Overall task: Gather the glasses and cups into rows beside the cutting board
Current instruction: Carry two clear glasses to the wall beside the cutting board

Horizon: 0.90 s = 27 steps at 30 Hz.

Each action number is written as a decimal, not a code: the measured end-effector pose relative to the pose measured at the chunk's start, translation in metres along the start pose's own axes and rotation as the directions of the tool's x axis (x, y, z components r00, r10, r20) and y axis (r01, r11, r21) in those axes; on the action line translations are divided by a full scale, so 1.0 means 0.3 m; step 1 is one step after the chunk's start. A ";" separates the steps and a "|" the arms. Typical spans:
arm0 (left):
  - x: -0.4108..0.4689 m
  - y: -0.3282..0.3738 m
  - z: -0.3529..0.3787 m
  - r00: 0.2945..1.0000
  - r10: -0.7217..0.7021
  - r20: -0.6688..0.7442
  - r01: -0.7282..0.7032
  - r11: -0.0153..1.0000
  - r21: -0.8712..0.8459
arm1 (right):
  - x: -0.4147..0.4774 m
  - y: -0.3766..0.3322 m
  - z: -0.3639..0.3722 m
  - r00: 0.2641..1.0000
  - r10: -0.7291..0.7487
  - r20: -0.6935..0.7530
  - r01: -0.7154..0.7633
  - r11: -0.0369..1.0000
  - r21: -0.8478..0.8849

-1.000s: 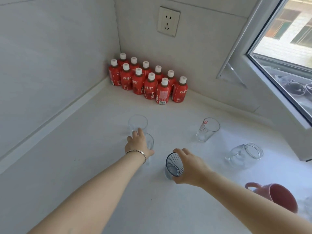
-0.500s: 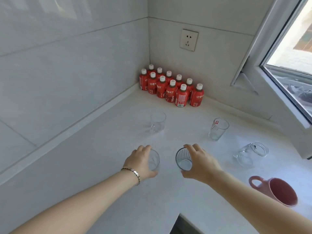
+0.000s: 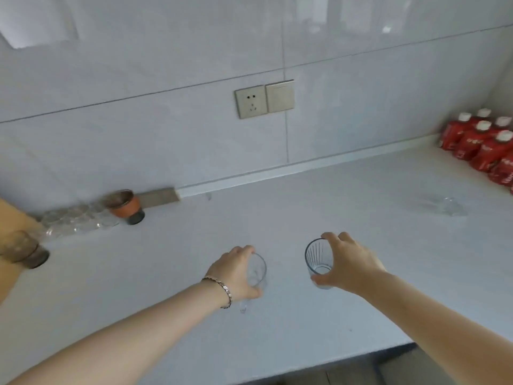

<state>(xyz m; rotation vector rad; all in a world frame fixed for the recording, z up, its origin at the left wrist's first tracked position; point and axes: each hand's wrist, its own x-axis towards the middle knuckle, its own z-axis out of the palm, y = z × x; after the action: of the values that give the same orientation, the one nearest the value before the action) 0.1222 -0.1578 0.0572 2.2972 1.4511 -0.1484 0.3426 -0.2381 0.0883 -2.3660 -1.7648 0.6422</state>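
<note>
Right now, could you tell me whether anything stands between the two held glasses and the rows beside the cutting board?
Nothing visible does. The left hand holds a clear glass, the right hand a ribbed glass; bare countertop lies between them and the row of glasses by the cutting board.
</note>
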 end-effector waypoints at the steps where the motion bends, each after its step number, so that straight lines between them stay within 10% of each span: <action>1: -0.034 -0.078 -0.018 0.999 -0.051 -0.007 0.051 0.999 -0.007 | 0.009 -0.077 0.029 0.999 -0.045 0.027 0.045 0.999 -0.007; 12: -0.272 -0.936 -0.174 0.865 -0.483 -0.134 0.454 0.869 -0.198 | 0.171 -0.891 0.338 0.908 -0.355 0.221 0.373 0.927 -0.044; 27: 0.083 -1.843 -0.432 0.870 -0.474 -0.138 0.472 0.880 -0.043 | 0.551 -1.661 0.704 0.919 -0.319 0.232 0.334 0.942 -0.030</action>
<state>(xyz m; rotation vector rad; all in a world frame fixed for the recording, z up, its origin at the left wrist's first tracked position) -0.3720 0.1189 0.0075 1.9311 2.0683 -0.1165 -0.1461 0.0404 0.0247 -2.0277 -2.2449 0.8342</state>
